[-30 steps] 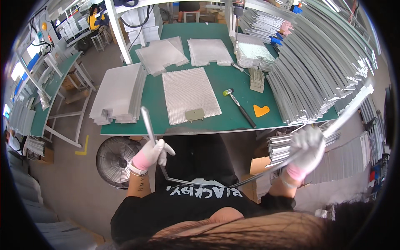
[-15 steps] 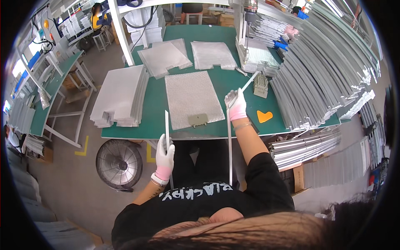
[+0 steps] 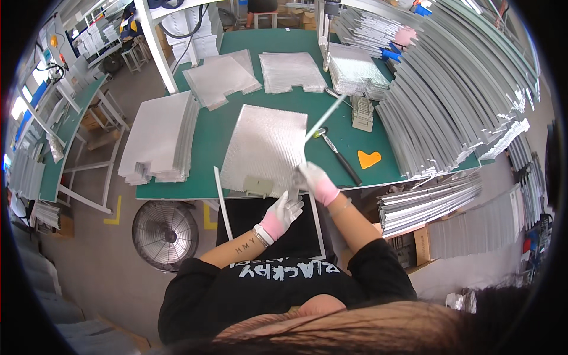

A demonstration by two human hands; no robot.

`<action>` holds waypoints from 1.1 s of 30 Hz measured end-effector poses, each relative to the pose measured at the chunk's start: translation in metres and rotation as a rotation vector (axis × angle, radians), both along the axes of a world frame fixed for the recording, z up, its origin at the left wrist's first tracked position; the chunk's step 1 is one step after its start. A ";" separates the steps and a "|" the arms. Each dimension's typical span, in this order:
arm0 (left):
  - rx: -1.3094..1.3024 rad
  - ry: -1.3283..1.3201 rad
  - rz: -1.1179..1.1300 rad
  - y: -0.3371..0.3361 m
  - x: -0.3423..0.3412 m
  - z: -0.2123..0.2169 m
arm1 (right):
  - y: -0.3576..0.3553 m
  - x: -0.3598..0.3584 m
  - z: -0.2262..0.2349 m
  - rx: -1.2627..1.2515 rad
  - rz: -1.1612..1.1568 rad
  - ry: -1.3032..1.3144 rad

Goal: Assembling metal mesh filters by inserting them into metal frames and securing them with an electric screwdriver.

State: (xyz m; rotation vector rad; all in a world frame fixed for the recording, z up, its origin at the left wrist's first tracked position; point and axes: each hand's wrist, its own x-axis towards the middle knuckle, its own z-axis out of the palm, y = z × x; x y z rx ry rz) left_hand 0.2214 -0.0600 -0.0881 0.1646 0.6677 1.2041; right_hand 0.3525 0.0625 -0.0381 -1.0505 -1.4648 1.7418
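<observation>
A rectangular mesh sheet (image 3: 266,142) lies slightly turned at the near edge of the green table, with a small grey-green block (image 3: 258,186) on its lower edge. A thin light metal frame (image 3: 320,228), open on the far side, reaches from my lap past the sheet's right edge; its left bar stands apart to the left. My right hand (image 3: 316,182), in a white and pink glove, is closed around the frame's right bar beside the sheet's near right corner. My left hand (image 3: 285,212), gloved alike, is just below that corner, palm up and fingers apart, holding nothing.
A hammer (image 3: 339,157) and an orange heart-shaped plate (image 3: 369,159) lie at the right, below another grey-green block (image 3: 362,113). Stacks of mesh sheets (image 3: 158,136) stand left and behind. Many metal strips (image 3: 449,100) are piled high at the right. A floor fan (image 3: 165,235) stands below left.
My left hand has left the frame's left bar and moved right, its fingers opening. My right hand has come nearer and left along the right bar. The sheet has turned, and the hammer is uncovered.
</observation>
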 end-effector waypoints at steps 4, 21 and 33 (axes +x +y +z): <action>0.036 0.029 0.020 -0.003 0.001 -0.005 | -0.073 0.005 0.009 0.269 -0.230 -0.124; 0.262 -0.076 0.229 0.115 0.013 0.030 | -0.096 0.022 0.001 -0.128 -0.138 0.371; 0.488 0.719 0.366 0.115 0.022 0.016 | -0.111 0.023 0.016 -0.066 -0.189 0.229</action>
